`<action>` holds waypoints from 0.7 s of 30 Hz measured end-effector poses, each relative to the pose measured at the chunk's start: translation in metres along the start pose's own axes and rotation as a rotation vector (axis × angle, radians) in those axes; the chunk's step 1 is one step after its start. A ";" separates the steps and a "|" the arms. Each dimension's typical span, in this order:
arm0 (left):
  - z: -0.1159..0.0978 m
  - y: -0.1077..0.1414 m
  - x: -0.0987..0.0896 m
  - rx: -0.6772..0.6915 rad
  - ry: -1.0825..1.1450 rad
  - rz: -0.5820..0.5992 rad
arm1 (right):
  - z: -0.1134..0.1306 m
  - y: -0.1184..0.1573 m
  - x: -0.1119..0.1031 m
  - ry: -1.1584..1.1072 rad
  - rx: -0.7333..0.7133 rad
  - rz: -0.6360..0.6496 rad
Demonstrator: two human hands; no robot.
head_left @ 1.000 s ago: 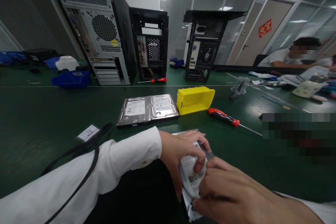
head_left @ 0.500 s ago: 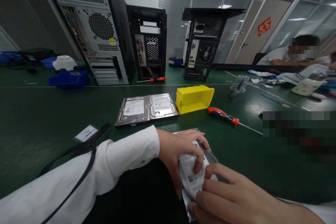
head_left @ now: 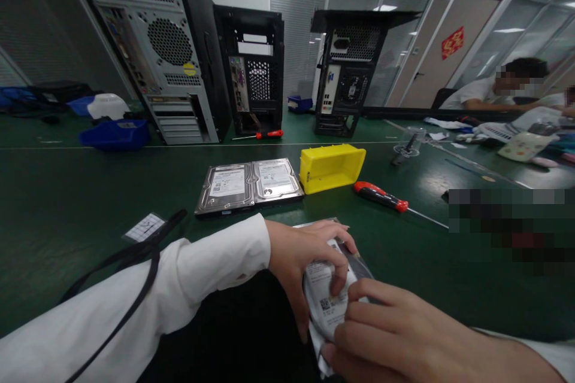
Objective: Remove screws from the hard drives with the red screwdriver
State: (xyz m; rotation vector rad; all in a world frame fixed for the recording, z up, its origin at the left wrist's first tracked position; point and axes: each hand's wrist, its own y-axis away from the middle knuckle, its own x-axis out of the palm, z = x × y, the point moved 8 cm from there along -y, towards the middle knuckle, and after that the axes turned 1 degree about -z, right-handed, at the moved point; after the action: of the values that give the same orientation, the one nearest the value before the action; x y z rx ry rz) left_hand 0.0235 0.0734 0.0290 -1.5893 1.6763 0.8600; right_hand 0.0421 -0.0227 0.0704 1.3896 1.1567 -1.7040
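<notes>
A hard drive [head_left: 324,306] with a white printed label lies in front of me, partly covered by both hands. My left hand [head_left: 309,251] is wrapped over its far end, thumb down the left side and one finger bent onto the label. At the near right part of the drive, the bunched fingers of my right hand [head_left: 386,329] press against it; their tips are partly hidden. Two more hard drives [head_left: 231,185] lie side by side beyond my left forearm.
A yellow bin [head_left: 333,169] lies tipped beside the two drives. To its right is a red-black screwdriver [head_left: 381,196]; a smaller screwdriver [head_left: 269,134] lies further back. Computer cases [head_left: 249,72] stand along the back. A black strap [head_left: 153,245] lies by my left sleeve. Another person [head_left: 476,96] sits at the far right.
Both hands stay on the hard drive in nearly the same grip. The whole view has shifted very slightly; nothing else visibly moved.
</notes>
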 end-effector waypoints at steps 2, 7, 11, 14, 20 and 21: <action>-0.002 -0.001 0.000 0.018 0.008 0.007 | -0.006 0.000 0.002 -0.013 0.040 0.011; -0.010 -0.003 0.001 0.062 0.056 0.043 | -0.012 0.002 0.004 -0.015 0.075 -0.027; -0.018 0.000 0.004 0.059 0.072 0.018 | -0.018 0.011 -0.024 0.024 0.097 -0.196; -0.022 0.003 0.005 0.031 0.111 -0.036 | -0.051 0.029 -0.040 0.145 0.216 -0.200; -0.023 0.007 0.008 -0.024 0.149 -0.054 | -0.168 0.096 -0.023 0.244 0.657 -0.121; -0.022 0.007 0.007 -0.022 0.153 -0.059 | -0.180 0.104 -0.017 0.241 0.683 -0.112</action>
State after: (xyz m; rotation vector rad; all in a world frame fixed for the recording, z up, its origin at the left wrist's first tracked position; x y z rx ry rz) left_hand 0.0154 0.0511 0.0355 -1.7495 1.7200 0.7454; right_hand 0.2105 0.0987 0.0538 2.0088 0.8031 -2.1748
